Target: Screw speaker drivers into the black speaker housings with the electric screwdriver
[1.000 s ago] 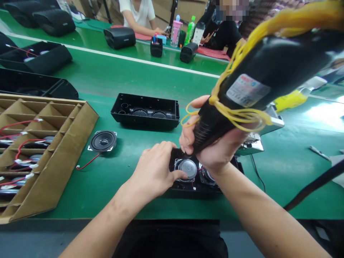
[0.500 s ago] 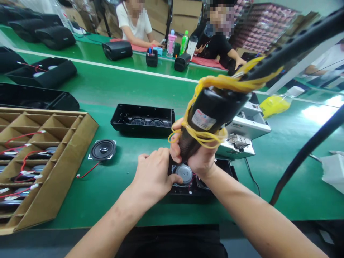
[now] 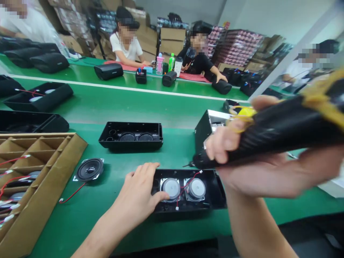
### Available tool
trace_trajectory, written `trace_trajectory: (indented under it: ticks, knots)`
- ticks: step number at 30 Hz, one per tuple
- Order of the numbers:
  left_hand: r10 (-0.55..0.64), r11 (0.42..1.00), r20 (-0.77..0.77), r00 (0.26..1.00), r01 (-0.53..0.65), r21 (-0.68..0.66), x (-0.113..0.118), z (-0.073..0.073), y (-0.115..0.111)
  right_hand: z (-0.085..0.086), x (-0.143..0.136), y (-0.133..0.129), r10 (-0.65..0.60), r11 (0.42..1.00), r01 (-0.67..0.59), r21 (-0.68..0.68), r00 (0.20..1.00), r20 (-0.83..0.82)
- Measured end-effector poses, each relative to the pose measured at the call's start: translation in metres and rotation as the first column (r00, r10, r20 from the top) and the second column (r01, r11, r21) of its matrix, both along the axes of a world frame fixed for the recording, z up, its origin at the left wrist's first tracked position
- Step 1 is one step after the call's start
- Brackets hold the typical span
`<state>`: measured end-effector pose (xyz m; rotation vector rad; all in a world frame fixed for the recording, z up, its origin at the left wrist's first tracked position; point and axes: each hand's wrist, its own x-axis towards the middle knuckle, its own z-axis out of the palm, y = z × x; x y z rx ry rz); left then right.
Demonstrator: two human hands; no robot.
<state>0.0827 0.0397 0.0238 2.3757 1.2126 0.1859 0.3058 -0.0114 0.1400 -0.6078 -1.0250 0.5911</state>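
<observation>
My right hand is wrapped round a black electric screwdriver with yellow rubber bands on it. The tool is tilted nearly level, and its thin bit points left above the far edge of a black speaker housing. At the housing's left end, my left hand grips it, fingers over the far side and thumb against the left speaker driver. A second speaker driver sits beside that one. Both lie with their round backs up, red wires with white plugs between them.
A loose speaker driver lies left, by a divided cardboard box of drivers. Another black housing stands beyond my hands. A machine stands behind the screwdriver. Co-workers sit across the green table.
My right hand has lifted the screwdriver off the housing and swung it right, from steep to nearly level. Both drivers now show. My left hand stays on the housing. The view has tilted up.
</observation>
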Motion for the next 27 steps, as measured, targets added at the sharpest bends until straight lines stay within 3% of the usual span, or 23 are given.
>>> trace_trajectory:
  ticks: [3,5,8,10,14,19,24,27]
  knots:
    - [-0.089,0.984,0.149,0.985,0.063,0.169,-0.010,-0.008,0.003,0.019,0.043,-0.016,-0.213,0.976,0.210,0.050,0.975,0.066]
    - [-0.217,0.938,0.249,0.944,0.130,0.322,-0.011,-0.008,0.002,0.021,0.067,-0.017,-0.339,0.937,0.331,0.108,0.938,0.071]
    - [-0.431,0.853,0.231,0.872,0.310,0.420,-0.001,0.000,-0.004,0.012,0.093,-0.007,-0.469,0.874,0.458,0.163,0.883,0.034]
    - [-0.509,0.805,0.166,0.845,0.399,0.439,0.011,0.006,-0.011,0.001,0.103,-0.001,-0.509,0.853,0.498,0.158,0.860,0.034]
    - [-0.499,0.783,0.043,0.865,0.429,0.451,0.032,0.008,-0.024,-0.019,0.111,0.004,-0.521,0.852,0.513,0.107,0.851,0.067]
    - [-0.493,0.774,-0.038,0.869,0.458,0.438,0.033,-0.004,-0.021,-0.031,0.115,0.005,-0.471,0.882,0.467,0.058,0.879,0.080]
    - [-0.500,0.757,-0.018,0.866,0.447,0.476,0.030,-0.021,-0.012,-0.037,0.118,0.009,-0.418,0.909,0.417,0.032,0.905,0.080]
    - [-0.520,0.733,0.016,0.854,0.437,0.520,0.032,-0.022,-0.014,-0.039,0.118,0.009,-0.403,0.915,0.401,0.043,0.910,0.093]
